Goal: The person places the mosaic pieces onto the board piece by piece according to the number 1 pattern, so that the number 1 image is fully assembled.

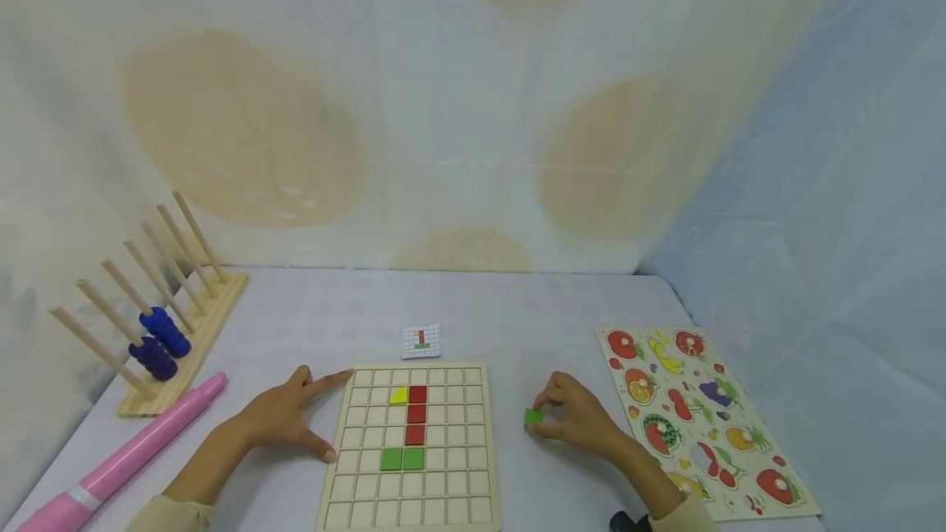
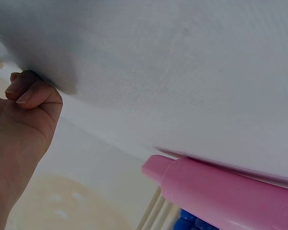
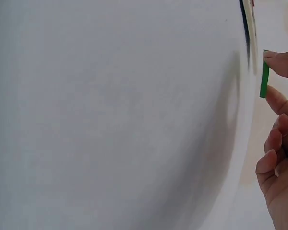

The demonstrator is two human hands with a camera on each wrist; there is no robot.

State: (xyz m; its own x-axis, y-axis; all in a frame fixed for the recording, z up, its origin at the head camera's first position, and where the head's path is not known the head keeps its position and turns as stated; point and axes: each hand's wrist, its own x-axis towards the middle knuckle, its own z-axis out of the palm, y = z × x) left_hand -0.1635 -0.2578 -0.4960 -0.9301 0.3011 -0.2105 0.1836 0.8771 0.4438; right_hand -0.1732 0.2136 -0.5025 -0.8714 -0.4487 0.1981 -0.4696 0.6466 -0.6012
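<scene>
A wooden grid board [image 1: 491, 433] lies on the white cloth. On it sit one yellow tile [image 1: 399, 395], a column of three red tiles [image 1: 416, 414] and two green tiles [image 1: 392, 459] side by side below. My left hand [image 1: 284, 413] rests at the board's left side, forefinger stretched to the upper left corner and thumb lower on the edge; its other fingers are bent in the left wrist view. Right of the board, my right hand [image 1: 580, 425] pinches a green square tile [image 3: 264, 79] by opposite edges between thumb and forefinger.
A small card [image 1: 421, 341] printed with a coloured grid pattern lies behind the board. At left stand a wooden peg rack [image 1: 199, 343] with blue beads [image 1: 166, 332] and a pink tube-like object [image 1: 140, 446]. A fruit picture puzzle board [image 1: 709, 425] lies at right.
</scene>
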